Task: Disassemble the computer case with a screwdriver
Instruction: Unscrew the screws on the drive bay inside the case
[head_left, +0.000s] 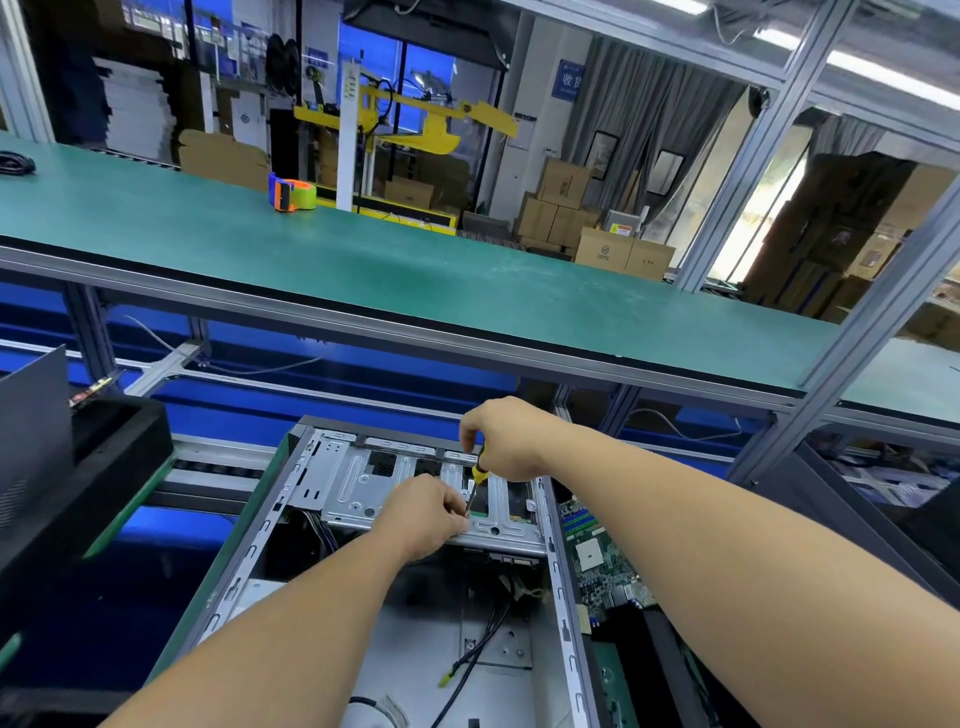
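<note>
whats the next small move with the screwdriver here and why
Probably turn the screwdriver to back the screw out. The right hand grips its yellow-and-black handle, the shaft points down at the silver drive bracket inside the open computer case, and the left hand pinches near the tip, seemingly steadying it. The screw itself is hidden.

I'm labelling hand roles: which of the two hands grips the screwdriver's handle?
The right hand grips the screwdriver handle; the left hand pinches lower, near its tip.

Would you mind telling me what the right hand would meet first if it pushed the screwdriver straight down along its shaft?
Most likely the silver drive bracket, close by the left hand, whose fingers pinch the screwdriver near its tip; exact depth is unclear.
</note>
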